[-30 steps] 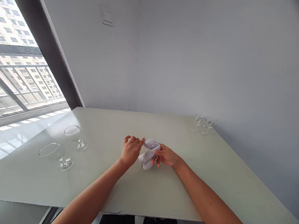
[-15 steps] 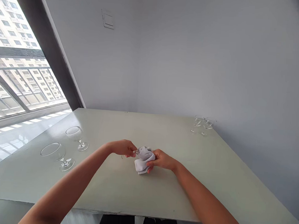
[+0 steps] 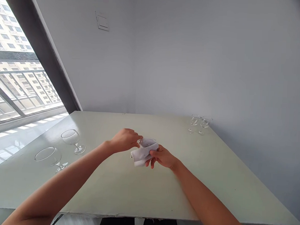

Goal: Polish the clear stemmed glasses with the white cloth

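Over the middle of the table, a stemmed glass (image 3: 148, 142) lies partly wrapped in a folded white cloth (image 3: 141, 154). My right hand (image 3: 162, 156) holds the cloth against the glass from the right, with some lower fingers showing beneath. At the left end of the glass, my left hand (image 3: 127, 139) has its fingers closed on it, near the stem; the glass's foot is mostly hidden by that hand.
Two larger stemmed glasses, one nearer (image 3: 49, 157) and one farther (image 3: 71, 138), are on the pale table (image 3: 133, 197) at left. Two small glasses (image 3: 195, 120) (image 3: 205, 122) stand at the back right. Walls border the far and right sides.
Both hands, the cloth and the glass have moved slightly up in the view. My left hand has turned and its back now faces up more. The cloth has shifted its folds around the glass.
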The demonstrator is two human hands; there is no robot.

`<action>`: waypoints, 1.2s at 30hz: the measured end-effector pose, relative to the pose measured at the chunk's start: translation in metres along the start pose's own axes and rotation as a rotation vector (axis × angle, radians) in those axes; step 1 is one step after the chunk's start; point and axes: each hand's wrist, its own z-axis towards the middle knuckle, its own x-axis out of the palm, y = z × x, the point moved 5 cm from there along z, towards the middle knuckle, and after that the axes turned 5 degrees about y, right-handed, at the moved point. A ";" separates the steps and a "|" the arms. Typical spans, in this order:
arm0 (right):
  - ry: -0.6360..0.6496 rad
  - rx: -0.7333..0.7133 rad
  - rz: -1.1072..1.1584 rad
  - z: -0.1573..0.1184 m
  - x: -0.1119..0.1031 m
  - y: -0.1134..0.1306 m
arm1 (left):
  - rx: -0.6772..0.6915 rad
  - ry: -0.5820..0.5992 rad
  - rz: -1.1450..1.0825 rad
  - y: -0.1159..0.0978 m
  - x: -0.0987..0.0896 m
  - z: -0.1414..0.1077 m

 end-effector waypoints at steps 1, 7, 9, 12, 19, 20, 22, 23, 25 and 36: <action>-0.006 0.007 -0.076 -0.001 0.005 0.003 | -0.031 0.057 -0.137 0.005 0.000 -0.001; -0.049 0.004 -0.297 -0.007 0.017 0.018 | -0.175 0.477 -0.810 0.012 0.021 -0.013; -0.068 -0.016 -0.342 -0.008 0.011 0.021 | -0.154 0.446 -0.774 0.008 0.026 -0.014; -0.193 -0.065 -0.246 -0.007 -0.006 0.019 | -0.107 0.085 -0.356 0.001 0.020 -0.011; -0.129 -0.047 -0.029 -0.004 -0.005 0.011 | -0.160 -0.045 -0.139 -0.010 0.004 -0.017; -0.075 -0.031 -0.099 -0.006 0.000 0.014 | -0.201 0.038 -0.291 -0.006 0.005 -0.019; 0.024 -0.007 -0.294 -0.012 0.012 0.027 | -0.247 0.231 -0.667 -0.003 0.012 -0.026; 0.068 -0.006 -0.407 -0.016 0.019 0.036 | -0.246 0.322 -0.866 -0.004 0.017 -0.030; 0.146 -0.018 -0.627 -0.023 0.032 0.057 | -0.210 0.446 -1.230 -0.010 0.029 -0.037; -0.489 -0.135 -0.726 -0.059 0.006 0.079 | -0.311 -0.011 -1.811 -0.038 0.066 -0.041</action>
